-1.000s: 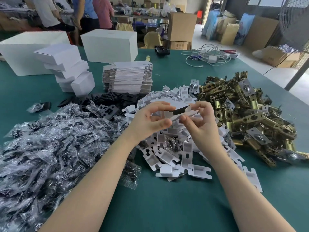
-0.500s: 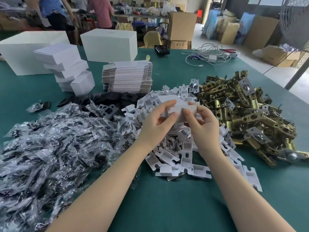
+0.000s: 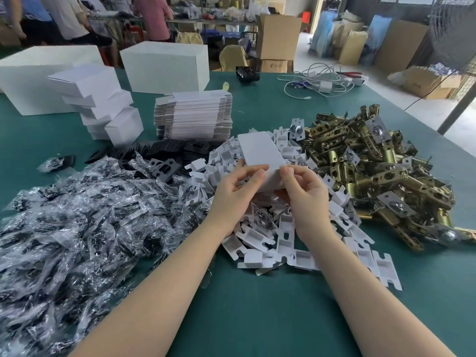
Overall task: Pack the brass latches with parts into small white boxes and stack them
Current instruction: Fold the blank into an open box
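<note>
Left hand (image 3: pixel 238 188) and right hand (image 3: pixel 305 191) fingers clamped on small white cardboard box (image 3: pixel 260 157); keep near end square, tuck flap fully

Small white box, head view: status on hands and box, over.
Left hand and right hand both grip the small white box, raised over the white inserts. Brass latches lie untouched at the right. Nothing in the way.

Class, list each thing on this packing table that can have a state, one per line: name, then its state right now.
small white box: folded up, held off the table
left hand: grips the box
right hand: pinches the box's near end
flat box blanks: unfolded, stacked
finished boxes: closed, stacked unevenly
brass latches: loose, heaped
</note>
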`<action>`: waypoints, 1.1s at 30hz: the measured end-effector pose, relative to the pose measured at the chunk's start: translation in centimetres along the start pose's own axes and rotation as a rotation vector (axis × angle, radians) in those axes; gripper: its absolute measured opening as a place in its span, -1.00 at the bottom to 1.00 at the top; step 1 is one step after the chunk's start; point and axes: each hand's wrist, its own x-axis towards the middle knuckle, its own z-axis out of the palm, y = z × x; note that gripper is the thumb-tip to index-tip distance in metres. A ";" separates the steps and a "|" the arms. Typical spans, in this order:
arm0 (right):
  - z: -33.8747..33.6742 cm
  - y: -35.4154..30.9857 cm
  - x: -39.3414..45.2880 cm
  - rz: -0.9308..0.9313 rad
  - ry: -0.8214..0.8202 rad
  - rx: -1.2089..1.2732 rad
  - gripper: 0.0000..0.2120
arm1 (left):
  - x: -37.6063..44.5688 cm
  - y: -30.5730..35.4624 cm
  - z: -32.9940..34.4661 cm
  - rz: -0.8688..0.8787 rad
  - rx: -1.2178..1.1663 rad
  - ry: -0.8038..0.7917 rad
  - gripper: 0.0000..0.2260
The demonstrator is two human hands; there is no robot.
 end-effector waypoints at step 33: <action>-0.3 -0.9 0.0 0.003 -0.232 0.164 -0.65 | 1.4 1.1 -2.3 -0.162 -0.457 -0.179 -0.24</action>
